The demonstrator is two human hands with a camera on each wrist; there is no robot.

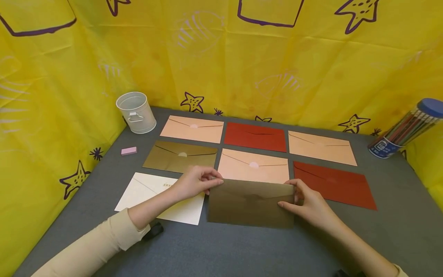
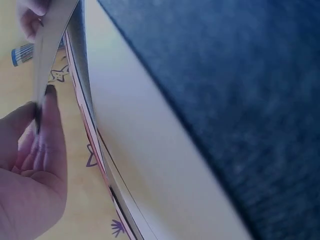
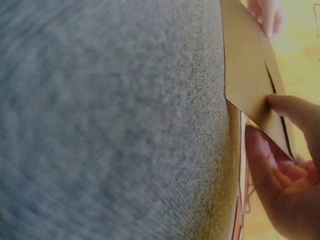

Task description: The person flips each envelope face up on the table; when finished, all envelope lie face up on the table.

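A dark gold-brown envelope (image 1: 250, 206) is held up by both hands in the head view, tilted over the table. My left hand (image 1: 197, 181) pinches its upper left corner. Thumb in front, my right hand (image 1: 309, 202) grips its right edge near the top corner. The left wrist view shows the envelope (image 2: 50, 55) nearly edge-on between the left hand's (image 2: 37, 185) thumb and fingers. Beneath my left forearm lies a white envelope (image 1: 138, 192). Behind the held envelope is a pink envelope (image 1: 235, 167), its lower part hidden. To the right lies a red envelope (image 1: 346, 188).
Farther back lie a gold envelope (image 1: 166, 157), a pink envelope (image 1: 176, 130), a red envelope (image 1: 256, 140) and a peach envelope (image 1: 322, 150). A white metal bucket (image 1: 138, 115) and a pink eraser (image 1: 129, 151) stand left. At right leans a tub of pencils (image 1: 403, 132). Yellow cloth (image 1: 242, 65) surrounds the table.
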